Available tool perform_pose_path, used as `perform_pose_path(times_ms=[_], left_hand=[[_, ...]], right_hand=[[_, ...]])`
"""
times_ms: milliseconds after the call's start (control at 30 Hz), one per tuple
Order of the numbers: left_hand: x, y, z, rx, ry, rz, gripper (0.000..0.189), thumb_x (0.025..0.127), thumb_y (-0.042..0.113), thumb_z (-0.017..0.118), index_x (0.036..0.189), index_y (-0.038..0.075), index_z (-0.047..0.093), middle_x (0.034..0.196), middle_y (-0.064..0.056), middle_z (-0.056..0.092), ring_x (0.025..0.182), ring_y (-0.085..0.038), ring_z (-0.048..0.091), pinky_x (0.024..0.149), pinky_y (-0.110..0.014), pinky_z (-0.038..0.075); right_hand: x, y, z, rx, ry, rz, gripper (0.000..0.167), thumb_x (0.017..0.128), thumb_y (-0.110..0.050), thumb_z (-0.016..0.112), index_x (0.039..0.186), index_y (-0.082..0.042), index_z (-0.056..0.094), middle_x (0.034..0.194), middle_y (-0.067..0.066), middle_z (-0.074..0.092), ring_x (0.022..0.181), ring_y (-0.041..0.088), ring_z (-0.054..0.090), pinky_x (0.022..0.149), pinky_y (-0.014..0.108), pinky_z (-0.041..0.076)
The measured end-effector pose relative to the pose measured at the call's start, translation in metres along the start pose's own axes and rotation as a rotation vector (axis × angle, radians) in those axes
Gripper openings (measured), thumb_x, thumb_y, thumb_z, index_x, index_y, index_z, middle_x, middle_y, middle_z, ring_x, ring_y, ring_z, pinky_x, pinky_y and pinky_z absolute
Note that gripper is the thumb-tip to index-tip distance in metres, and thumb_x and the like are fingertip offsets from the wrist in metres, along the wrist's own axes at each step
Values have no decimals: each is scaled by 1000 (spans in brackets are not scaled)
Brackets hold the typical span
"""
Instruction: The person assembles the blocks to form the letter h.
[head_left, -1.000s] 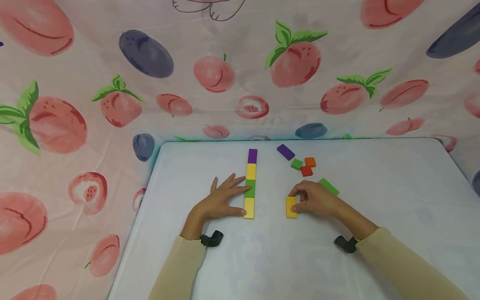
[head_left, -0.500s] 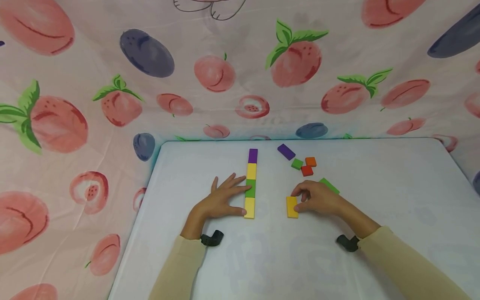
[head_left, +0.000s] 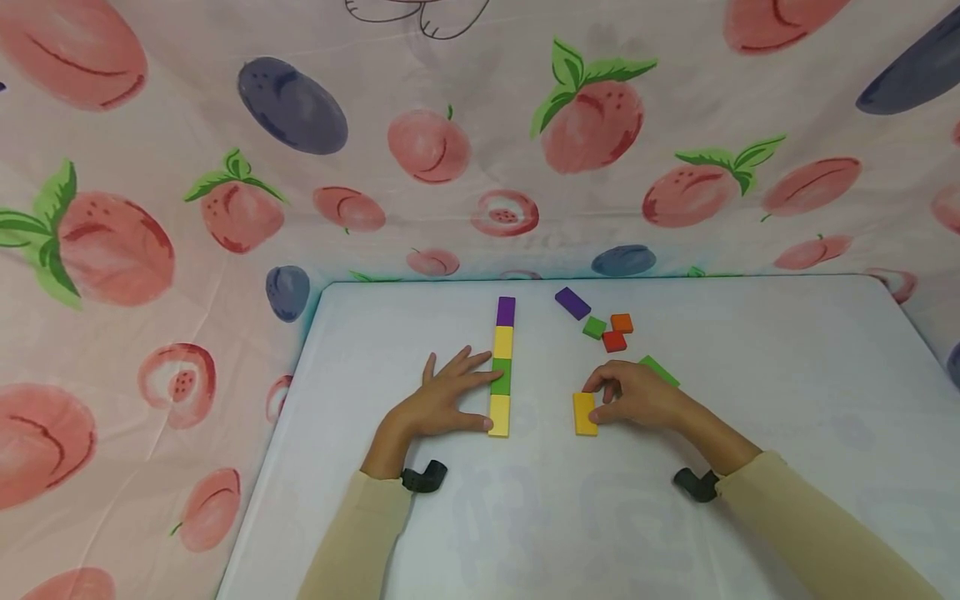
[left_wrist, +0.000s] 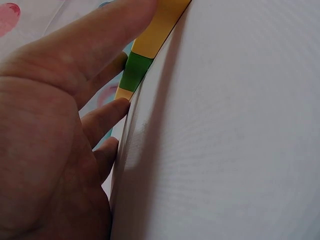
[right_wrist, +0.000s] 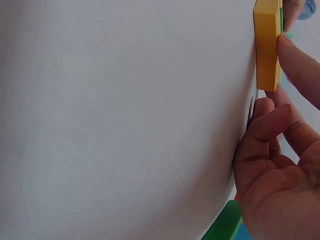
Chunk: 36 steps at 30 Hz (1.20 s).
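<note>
A straight row of flat coloured blocks lies on the white table: purple (head_left: 506,312) at the far end, then yellow (head_left: 503,342), green (head_left: 500,385) and a light yellow block (head_left: 499,410) nearest. My left hand (head_left: 435,403) is spread beside the row from the left, its thumb on the light yellow block and its index finger on the green one. To the right of the row, my right hand (head_left: 641,398) pinches a separate yellow block (head_left: 583,414) between thumb and index finger, with the other fingers curled. That block stands roughly parallel to the row, a gap between them.
Behind the right hand lie a purple block (head_left: 573,303), a small green block (head_left: 594,327), an orange block (head_left: 622,323) and a red block (head_left: 614,342). A longer green block (head_left: 660,372) is partly hidden by that hand. Fruit-printed cloth (head_left: 435,208) rises behind the table.
The right hand and its yellow block have edged very slightly right, away from the row. The left hand keeps its place.
</note>
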<state>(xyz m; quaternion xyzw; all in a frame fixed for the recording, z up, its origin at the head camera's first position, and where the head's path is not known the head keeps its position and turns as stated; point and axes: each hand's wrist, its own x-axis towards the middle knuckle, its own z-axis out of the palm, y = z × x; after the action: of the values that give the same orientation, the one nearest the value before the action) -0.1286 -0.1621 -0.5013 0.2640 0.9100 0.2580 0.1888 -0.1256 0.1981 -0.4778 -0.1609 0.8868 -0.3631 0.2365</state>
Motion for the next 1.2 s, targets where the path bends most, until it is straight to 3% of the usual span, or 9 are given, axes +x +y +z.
perform_pose_path(times_ms=[1200], left_hand=[[-1,0,-1,-3,4,8,82,81,60,77,154,41,44,170,12,21,162,-20,-1,121,-67,-15]], right_hand=[[1,2,-2,-7,-11,27,33,80,-27,88,107,-16,72,95,-1,64,90,18,57,75,27,51]])
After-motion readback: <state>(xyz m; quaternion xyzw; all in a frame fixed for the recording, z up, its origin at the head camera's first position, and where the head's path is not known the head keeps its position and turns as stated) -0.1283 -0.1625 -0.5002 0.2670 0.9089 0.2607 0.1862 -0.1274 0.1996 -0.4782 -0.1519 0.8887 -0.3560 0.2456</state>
